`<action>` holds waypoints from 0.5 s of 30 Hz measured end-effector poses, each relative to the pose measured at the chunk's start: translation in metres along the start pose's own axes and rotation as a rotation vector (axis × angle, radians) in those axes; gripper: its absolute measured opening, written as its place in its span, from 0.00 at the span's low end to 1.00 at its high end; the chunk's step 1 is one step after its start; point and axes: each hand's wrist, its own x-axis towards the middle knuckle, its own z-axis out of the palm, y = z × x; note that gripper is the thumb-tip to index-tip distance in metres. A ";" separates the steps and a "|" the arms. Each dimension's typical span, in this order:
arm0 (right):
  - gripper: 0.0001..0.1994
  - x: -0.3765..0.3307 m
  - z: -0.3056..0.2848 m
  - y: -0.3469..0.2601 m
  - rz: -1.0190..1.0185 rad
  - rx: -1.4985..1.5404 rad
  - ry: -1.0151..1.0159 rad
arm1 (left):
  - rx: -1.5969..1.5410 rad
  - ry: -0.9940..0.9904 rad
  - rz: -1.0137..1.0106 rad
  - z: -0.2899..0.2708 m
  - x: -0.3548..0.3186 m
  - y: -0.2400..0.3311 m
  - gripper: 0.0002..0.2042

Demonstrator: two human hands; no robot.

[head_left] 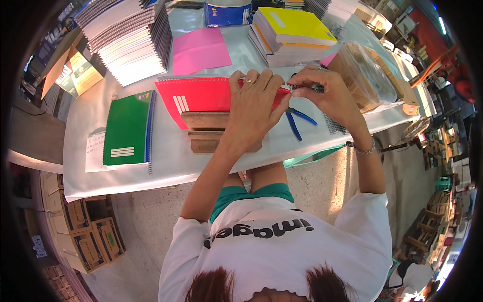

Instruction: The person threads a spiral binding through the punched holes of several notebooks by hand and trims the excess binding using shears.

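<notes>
A red notebook (193, 95) with a row of holes along its top edge leans against a wooden block stand (206, 121) in front of me. My left hand (254, 103), a ring on one finger, is closed over the notebook's upper edge. At the notebook's right corner, my right hand (327, 90) pinches the end of a dark spiral wire coil, whose tip is partly hidden by the fingers. Just below that hand lie pliers with blue handles (298, 123). More wire coils (334, 125) rest to their right, partly under my right forearm.
Green notebooks (128, 128) lie at the left on a handwritten sheet (94, 151). Tall stacks of spiral notebooks (131, 53), a pink sheet (201, 50) and a yellow-topped stack (297, 27) stand farther back. A plastic-lined cardboard box (365, 75) sits at the right.
</notes>
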 end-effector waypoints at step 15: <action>0.09 -0.002 0.013 0.008 0.045 0.100 0.049 | 0.003 -0.064 -0.029 0.002 0.001 0.000 0.11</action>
